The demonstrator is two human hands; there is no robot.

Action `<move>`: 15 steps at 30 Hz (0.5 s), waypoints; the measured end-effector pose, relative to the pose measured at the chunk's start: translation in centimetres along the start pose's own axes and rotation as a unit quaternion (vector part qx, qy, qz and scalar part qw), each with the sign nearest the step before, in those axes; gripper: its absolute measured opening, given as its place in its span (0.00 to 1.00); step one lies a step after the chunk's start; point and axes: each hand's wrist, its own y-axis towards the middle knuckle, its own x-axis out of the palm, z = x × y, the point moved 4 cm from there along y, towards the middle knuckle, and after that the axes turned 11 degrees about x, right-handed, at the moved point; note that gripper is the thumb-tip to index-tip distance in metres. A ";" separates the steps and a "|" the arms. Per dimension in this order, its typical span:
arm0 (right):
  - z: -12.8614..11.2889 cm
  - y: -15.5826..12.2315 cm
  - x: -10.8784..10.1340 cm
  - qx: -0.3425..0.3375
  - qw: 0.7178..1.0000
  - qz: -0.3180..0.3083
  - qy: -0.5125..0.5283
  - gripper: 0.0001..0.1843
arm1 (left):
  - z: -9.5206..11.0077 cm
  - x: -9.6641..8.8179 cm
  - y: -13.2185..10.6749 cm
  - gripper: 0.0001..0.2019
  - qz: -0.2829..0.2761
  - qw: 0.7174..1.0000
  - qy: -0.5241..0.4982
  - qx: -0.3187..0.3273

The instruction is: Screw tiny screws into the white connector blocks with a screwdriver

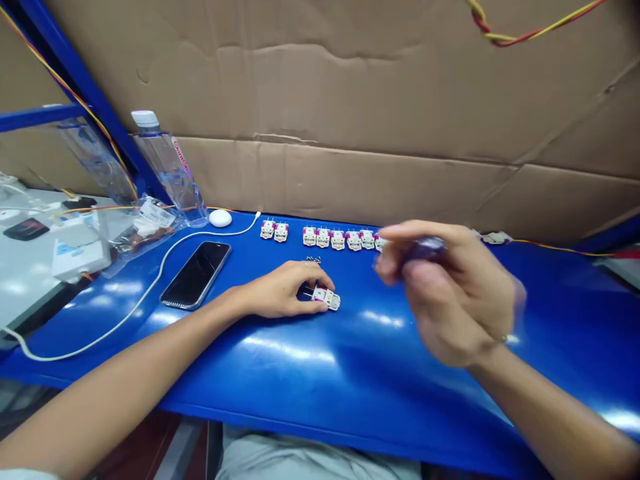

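Observation:
My left hand (pixel 293 290) rests on the blue table, its thumb and fingers closed around a small white and magenta plug piece (pixel 325 297). Metal pins on the plug piece point back toward my palm, and its far end sticks out to the right of my fingertips. Raised above the table on the right, my right hand (pixel 450 293) is wrapped around a dark purple handle (pixel 425 249) that looks like a screwdriver's. Motion blurs this hand, and no blade can be made out. Just beyond my left hand lie several small brass-coloured screws (pixel 313 259).
Similar plug pieces (pixel 337 239) stand in a row along the back, before a cardboard wall (pixel 350 100). At left are a phone (pixel 197 275), a white cable (pixel 165 263), a plastic bottle (pixel 170 170), a white round object (pixel 220 217) and a clear bag (pixel 147 233).

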 end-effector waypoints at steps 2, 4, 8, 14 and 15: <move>1.9 0.5 1.0 0.063 0.995 0.020 0.073 0.09 | 0.0 0.0 -0.1 0.12 0.000 1.000 0.000 -0.003; 3.9 0.6 2.1 0.129 0.980 0.030 0.147 0.08 | 0.0 -0.1 -0.1 0.12 0.000 1.000 0.000 -0.007; 5.8 -0.2 3.4 0.168 0.965 0.002 0.201 0.11 | -0.1 -0.1 0.1 0.11 0.002 1.000 -0.004 -0.005; 5.7 -1.2 3.2 0.162 0.974 -0.041 0.154 0.11 | -0.4 0.0 0.1 0.13 0.000 1.000 0.010 -0.010; 5.7 -1.1 3.1 0.157 0.975 -0.043 0.151 0.11 | -0.3 -0.1 0.1 0.12 0.001 1.000 0.009 -0.008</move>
